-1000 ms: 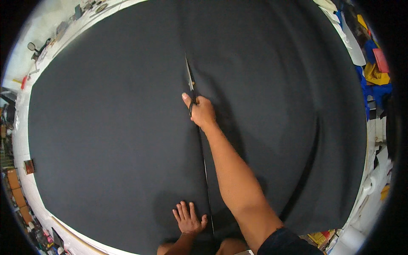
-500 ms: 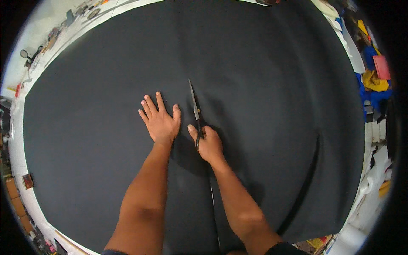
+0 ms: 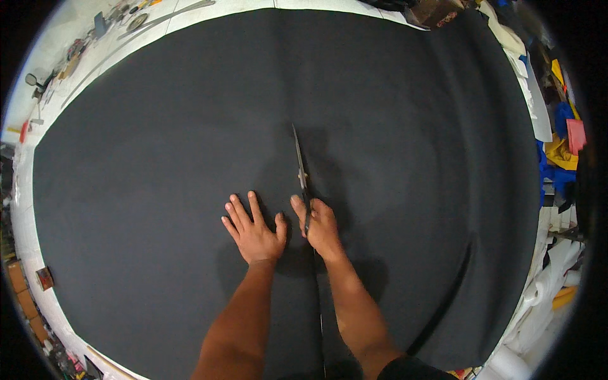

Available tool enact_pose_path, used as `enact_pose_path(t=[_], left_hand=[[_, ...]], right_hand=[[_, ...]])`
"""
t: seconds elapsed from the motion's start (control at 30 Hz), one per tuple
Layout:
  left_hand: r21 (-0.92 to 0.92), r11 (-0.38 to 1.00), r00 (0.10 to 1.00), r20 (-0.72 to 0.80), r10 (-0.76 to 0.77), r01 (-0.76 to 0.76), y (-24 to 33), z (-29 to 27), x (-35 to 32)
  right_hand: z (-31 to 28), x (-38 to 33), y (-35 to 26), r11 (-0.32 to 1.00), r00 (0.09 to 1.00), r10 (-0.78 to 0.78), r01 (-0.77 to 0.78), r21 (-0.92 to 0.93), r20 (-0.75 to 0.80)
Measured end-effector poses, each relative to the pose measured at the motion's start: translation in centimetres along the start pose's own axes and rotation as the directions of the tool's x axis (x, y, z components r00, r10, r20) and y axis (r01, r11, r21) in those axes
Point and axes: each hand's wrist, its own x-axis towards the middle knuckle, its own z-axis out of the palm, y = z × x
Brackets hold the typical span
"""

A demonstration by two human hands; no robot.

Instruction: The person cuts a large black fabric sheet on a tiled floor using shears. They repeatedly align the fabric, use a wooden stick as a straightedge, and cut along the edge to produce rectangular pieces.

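Observation:
A large dark grey-black sheet (image 3: 158, 152) fills most of the view. My right hand (image 3: 323, 227) grips a pair of scissors (image 3: 300, 161), thumb and fingers at the black handles. Their long metal blades point away from me; how far they are parted is hard to tell. A thin straight slit (image 3: 320, 310) in the sheet runs from below my right hand down to the near edge. Just left of the scissors, my left hand (image 3: 259, 237) lies flat on the sheet, fingers spread and holding nothing.
A raised dark fold (image 3: 449, 291) curves through the sheet at the near right. White floor tiles (image 3: 183, 22) border it. Left of it sits a small brown box (image 3: 44, 278). Beyond the right edge lie blue and yellow materials (image 3: 560, 152) and white plastic (image 3: 551, 278).
The view has shifted, bringing the sheet's far edge into sight. Scissors and right hand have advanced along the sheet. My left hand now lies farther back beside the scissors' handles.

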Motion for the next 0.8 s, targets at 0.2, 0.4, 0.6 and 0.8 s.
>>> enact_pose_path(t=[0.2,0.4,0.6,0.8], left_hand=[[0.011,1.0,0.999,0.041,-0.012,0.012,0.1,0.2,0.4],[0.012,1.0,0.997,0.075,-0.024,0.023,-0.5,-0.3,0.9],[0.0,1.0,0.995,0.099,-0.008,0.008,-0.1,-0.4,1.1],[0.006,1.0,0.996,0.093,0.015,-0.016,-0.3,-0.1,1.0]], right_hand=[[0.8,7.1,-4.3,0.999,0.999,-0.033,0.033,0.042,-0.002],[1.8,8.2,-5.8,0.994,0.997,0.063,-0.066,0.088,0.036],[2.0,17.4,-11.6,0.997,0.999,0.008,-0.011,0.081,0.037],[3.3,24.6,-13.3,0.997,1.0,-0.01,0.008,-0.08,-0.015]])
